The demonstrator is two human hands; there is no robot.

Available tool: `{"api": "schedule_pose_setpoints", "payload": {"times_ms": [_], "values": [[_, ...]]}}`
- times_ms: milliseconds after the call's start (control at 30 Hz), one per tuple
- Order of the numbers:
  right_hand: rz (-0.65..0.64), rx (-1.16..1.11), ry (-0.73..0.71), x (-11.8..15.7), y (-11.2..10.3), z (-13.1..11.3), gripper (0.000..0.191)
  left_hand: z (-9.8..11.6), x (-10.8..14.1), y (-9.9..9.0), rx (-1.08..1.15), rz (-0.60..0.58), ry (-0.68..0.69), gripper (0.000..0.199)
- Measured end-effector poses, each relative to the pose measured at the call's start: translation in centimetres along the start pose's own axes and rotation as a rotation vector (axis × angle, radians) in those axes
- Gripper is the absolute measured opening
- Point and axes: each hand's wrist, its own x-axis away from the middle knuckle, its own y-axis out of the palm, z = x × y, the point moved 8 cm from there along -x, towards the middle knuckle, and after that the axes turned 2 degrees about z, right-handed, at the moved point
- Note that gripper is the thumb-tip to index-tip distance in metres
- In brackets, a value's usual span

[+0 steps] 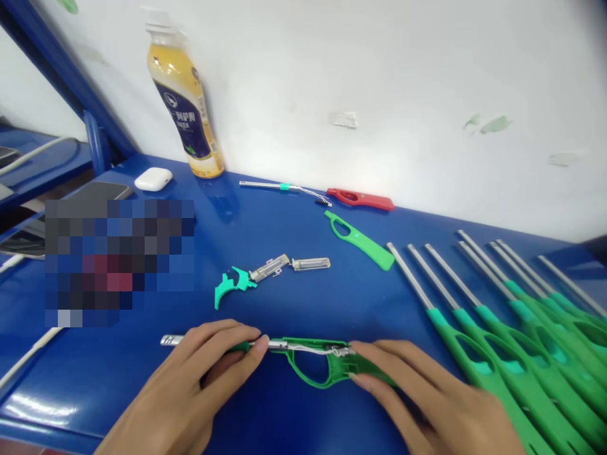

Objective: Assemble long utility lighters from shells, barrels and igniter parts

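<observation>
An opened green lighter shell [310,374] lies across the near part of the blue table, its inside facing up. Along its top edge run a metal tube [171,340] and thin white wires [308,348]. My left hand [208,366] is closed round the tube, thumb and fingertips pinching it left of the finger loop. My right hand [417,385] grips the shell's handle end, its fingertips by the small parts where the wires end. Beyond my hands lie teal trigger pieces [232,283] and two clear fuel tanks [270,268] [310,263].
Several green lighters with metal tubes [502,341] lie at the right. Farther back are a green half shell [363,243], a red shell [363,199] and a wired tube [265,185]. A yellow bottle [184,107], white case [153,179] and phone [99,193] are at the left; a white wall [379,82] stands behind.
</observation>
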Motion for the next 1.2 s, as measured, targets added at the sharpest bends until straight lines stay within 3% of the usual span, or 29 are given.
{"api": "schedule_pose_setpoints", "payload": {"times_ms": [267, 500, 833, 967, 1200], "values": [[0.034, -0.041, 0.012, -1.7, 0.2, -0.6, 0.041, -0.1, -0.5, -0.1, 0.054, -0.021, 0.02, 0.055], [0.038, -0.087, 0.04, -2.2, 0.8, -0.7, 0.033, 0.2, -0.3, -0.2, 0.05, 0.028, -0.069, 0.052], [0.067, -0.137, 0.039, -3.5, 0.0, -1.2, 0.036, -0.1, -0.6, -0.3, 0.057, -0.032, -0.003, 0.054], [0.003, -0.177, 0.07, -3.3, 0.2, -0.9, 0.03, -0.2, -0.4, -0.2, 0.054, -0.034, 0.0, 0.057], [0.018, -0.134, 0.071, -1.3, -0.4, 0.0, 0.026, -0.1, -0.2, -0.1, 0.057, -0.047, 0.02, 0.06]]}}
